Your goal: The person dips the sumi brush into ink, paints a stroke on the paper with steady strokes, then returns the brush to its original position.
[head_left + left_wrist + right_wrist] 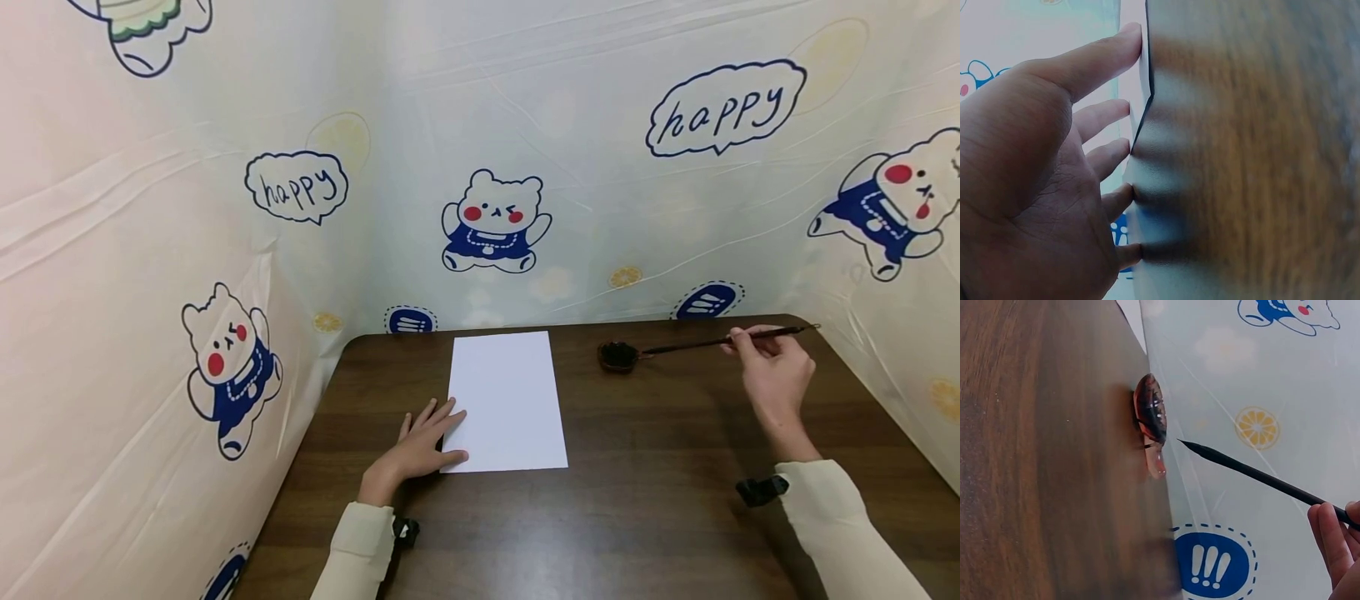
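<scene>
While the left hand (416,446) rested with spread, loose fingers and grasped nothing, it covered a small part of the left edge of the white paper (510,408), which lay on the tabletop (660,517) to the left of a dark dish (618,357). The right hand (780,379) pinched a black brush (697,343). From the head camera its tip seemed to meet the dish, but the right wrist view showed them apart; that view cut off the brush's rear end. What the dish contained was too dark to tell.
</scene>
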`<state>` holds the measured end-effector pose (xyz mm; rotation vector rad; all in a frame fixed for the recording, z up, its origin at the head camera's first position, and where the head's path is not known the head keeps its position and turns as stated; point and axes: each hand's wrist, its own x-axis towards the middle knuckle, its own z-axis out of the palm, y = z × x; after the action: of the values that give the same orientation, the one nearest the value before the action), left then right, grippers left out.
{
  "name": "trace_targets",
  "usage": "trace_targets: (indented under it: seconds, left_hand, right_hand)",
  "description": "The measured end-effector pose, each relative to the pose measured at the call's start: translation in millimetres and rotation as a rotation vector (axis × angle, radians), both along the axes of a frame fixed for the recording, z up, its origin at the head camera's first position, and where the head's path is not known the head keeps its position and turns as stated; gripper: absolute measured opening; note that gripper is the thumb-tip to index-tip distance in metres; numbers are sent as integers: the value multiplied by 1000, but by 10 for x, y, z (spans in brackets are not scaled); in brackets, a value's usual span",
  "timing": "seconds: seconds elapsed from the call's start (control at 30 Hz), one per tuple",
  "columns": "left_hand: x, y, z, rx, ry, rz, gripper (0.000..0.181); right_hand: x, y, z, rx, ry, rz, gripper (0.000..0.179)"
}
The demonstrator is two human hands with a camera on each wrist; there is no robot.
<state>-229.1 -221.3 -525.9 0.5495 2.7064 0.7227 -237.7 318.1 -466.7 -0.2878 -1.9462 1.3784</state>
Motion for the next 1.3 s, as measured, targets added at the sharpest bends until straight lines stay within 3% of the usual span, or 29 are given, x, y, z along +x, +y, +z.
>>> trace_targets:
  seconds: [0.13,0.3,0.5,0.6,0.7,0.73,0.97,1.0,1.17,1.3]
  left_hand:
    - [-8,4,4,-15,-6,4,79]
    - [0,-12,-8,34,4,-5,80]
    - [-79,-73,-218,47,21,7,85]
    - [-70,-47,-170,2,12,17,82]
    - [-13,3,0,-20,-13,9,80]
    - [-9,-2,-1,-9,-9,6,80]
    - [-60,-111,-202,117,27,-38,84]
    - [-64,-104,-196,108,21,-24,85]
    - [-168,-155,-390,59,36,-3,86]
    - [-200,-163,-427,36,23,8,86]
  right_hand:
    - [8,-13,51,-7,8,6,24]
    - [13,-36,90,0,36,15,23]
    - [20,-104,161,-19,85,45,25]
    - [20,-122,179,-16,87,41,23]
    - [18,-133,187,-19,90,35,21]
    - [15,-136,190,-22,94,34,20]
    - [1,-199,255,-38,124,50,19]
    - [-4,-210,265,-39,130,55,19]
    - [-22,-276,318,-64,155,86,17]
    - [-34,-331,339,-81,160,110,19]
